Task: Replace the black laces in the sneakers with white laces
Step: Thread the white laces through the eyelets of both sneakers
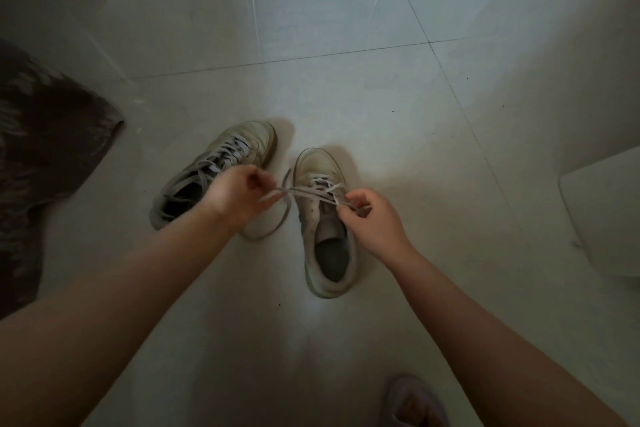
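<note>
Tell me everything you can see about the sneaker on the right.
The right sneaker is a worn, off-white low-top standing upright on the tiled floor, toe pointing away. A pale lace runs through its front eyelets only. The left hand and right hand each pinch a lace end.
</note>
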